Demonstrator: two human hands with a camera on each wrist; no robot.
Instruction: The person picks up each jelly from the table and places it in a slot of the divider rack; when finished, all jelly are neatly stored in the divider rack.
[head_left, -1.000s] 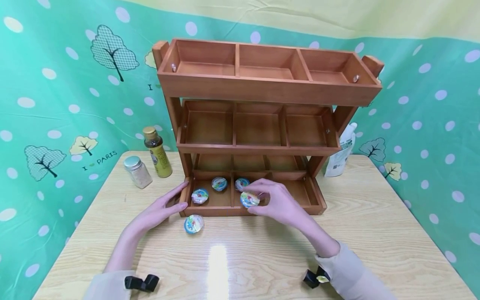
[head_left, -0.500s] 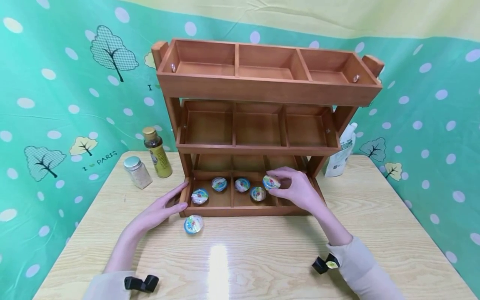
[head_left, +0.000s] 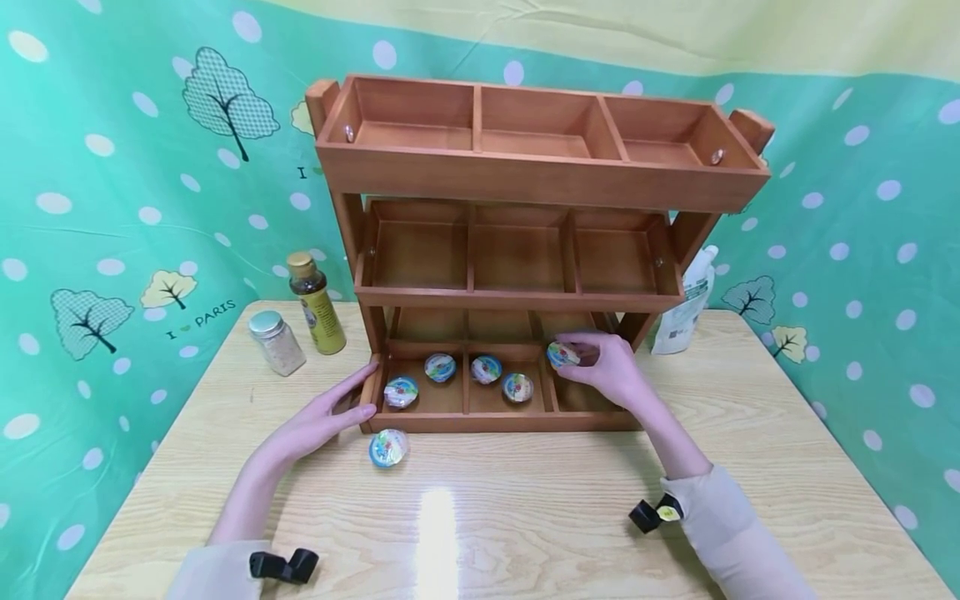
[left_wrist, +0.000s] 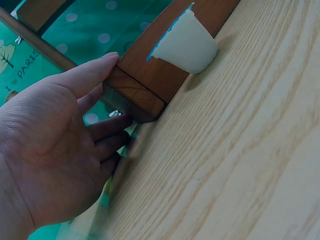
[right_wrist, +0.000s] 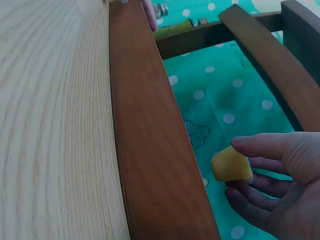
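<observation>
My right hand [head_left: 607, 367] pinches a small pudding cup [head_left: 562, 354] between thumb and fingers, above the right compartment of the rack's bottom tray [head_left: 517, 423]. The right wrist view shows this cup's yellow body. Fingers of my left hand [head_left: 318, 423] touch the tray's left end, the thumb at its front corner. Two cups, one nearer [head_left: 401, 392] and one farther [head_left: 440, 367], sit in the left compartment. The middle compartment also holds a rear cup [head_left: 486, 368] and a front cup [head_left: 517, 387]. A white-bodied cup [left_wrist: 187, 45] lies tilted on the table before the tray.
The brown wooden rack [head_left: 540, 179] rises in tiers over the bottom tray. Left of it stand a lidded jar [head_left: 277, 343] and a gold-capped bottle [head_left: 317, 304]. A white pouch [head_left: 684, 308] stands behind its right side. A patterned green cloth [head_left: 150, 208] surrounds the table.
My right hand has moved right with the held cup, from the middle compartment to over the right one. The front cup in the middle compartment came into view. My left hand stays put.
</observation>
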